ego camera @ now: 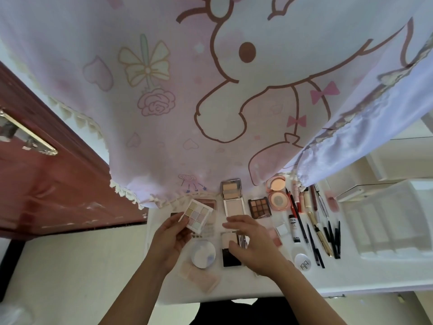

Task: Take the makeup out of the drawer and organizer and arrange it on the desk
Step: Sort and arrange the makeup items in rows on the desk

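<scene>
1. Head view: much of the makeup already lies on the white counter (257, 285). There is an open beige rectangular compact (232, 200) at 12 o'clock and a brown square eyeshadow palette (259, 207) just beside it. A row of pencils and tubes (311, 221) lies toward 2 o'clock.
2. The clear plastic organizer (393, 221) at 3 o'clock looks emptied. No drawer is in view, so I judge the task is late, with mostly placing left.
3. The left hand (169, 238) has its grip clamped on a white square nine-pan pastel palette (199, 213), held above the counter at 10 o'clock.
4. The right hand (253, 242) hovers with fingers spread apart over a black-based compact (231, 254), holding nothing I can see.
5. The palette faces pans-up toward the camera. Being square, it has no clear long axis. It sits askew, its far edge sloping down toward 3 o'clock.
</scene>
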Demonstrator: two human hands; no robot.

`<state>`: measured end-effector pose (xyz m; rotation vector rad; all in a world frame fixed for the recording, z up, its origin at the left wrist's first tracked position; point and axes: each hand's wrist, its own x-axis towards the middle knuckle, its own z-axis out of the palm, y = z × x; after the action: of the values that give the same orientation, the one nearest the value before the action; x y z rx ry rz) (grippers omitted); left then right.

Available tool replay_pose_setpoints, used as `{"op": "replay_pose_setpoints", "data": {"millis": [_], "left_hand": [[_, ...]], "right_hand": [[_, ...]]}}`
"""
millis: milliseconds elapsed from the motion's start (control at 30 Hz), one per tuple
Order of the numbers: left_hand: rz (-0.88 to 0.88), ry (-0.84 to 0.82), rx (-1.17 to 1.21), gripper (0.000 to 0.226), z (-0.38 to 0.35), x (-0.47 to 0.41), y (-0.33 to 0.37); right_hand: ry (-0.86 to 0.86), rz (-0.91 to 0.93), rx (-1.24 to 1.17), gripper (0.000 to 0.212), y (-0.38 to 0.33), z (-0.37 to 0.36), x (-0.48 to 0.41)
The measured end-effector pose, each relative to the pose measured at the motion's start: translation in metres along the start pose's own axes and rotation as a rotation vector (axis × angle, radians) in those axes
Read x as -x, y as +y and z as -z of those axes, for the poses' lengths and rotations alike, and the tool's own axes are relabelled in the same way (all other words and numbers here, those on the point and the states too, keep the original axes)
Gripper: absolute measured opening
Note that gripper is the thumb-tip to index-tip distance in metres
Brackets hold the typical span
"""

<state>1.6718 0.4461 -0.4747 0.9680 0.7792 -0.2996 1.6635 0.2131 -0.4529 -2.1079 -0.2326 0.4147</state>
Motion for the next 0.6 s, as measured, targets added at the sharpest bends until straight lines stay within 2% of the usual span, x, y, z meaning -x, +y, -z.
{"op": "replay_pose_setpoints", "data": {"millis": [100,133,233,300,367,433,533,600], "left_hand": [[0.046,-0.012,0.078,0.026,0.01,0.002,-0.011],[0.058,-0.023,0.101,0.023,0.013,0.004,-0.014],[0.075,-0.057,0.156,0.011,0.017,0.009,-0.022],[0.069,-0.05,0.14,0.012,0.021,0.009,-0.026],[0.049,-0.028,0.037,0.016,0.026,0.009,-0.031],[0.011,-0.006,-0.165,0.024,0.034,0.009,-0.038],[-0.042,-0.005,-0.431,0.041,0.049,0.01,-0.048],[-0.068,-0.009,-0.567,0.034,0.059,0.011,-0.052]], "right_hand": [[0.208,-0.191,-0.419,0.046,-0.001,-0.012,-0.003],[0.218,-0.289,-0.53,0.05,-0.001,-0.015,-0.005],[0.031,-0.538,-0.707,0.046,0.008,-0.022,-0.01],[-0.061,-0.569,-0.679,0.03,0.01,-0.028,-0.01],[-0.023,-0.53,-0.648,0.019,0.013,-0.035,-0.012],[0.019,-0.513,-0.619,0.017,0.012,-0.04,-0.017],[-0.022,-0.476,-0.41,0.017,0.014,-0.049,-0.027],[-0.082,-0.452,-0.248,0.023,0.015,-0.056,-0.035]]}}
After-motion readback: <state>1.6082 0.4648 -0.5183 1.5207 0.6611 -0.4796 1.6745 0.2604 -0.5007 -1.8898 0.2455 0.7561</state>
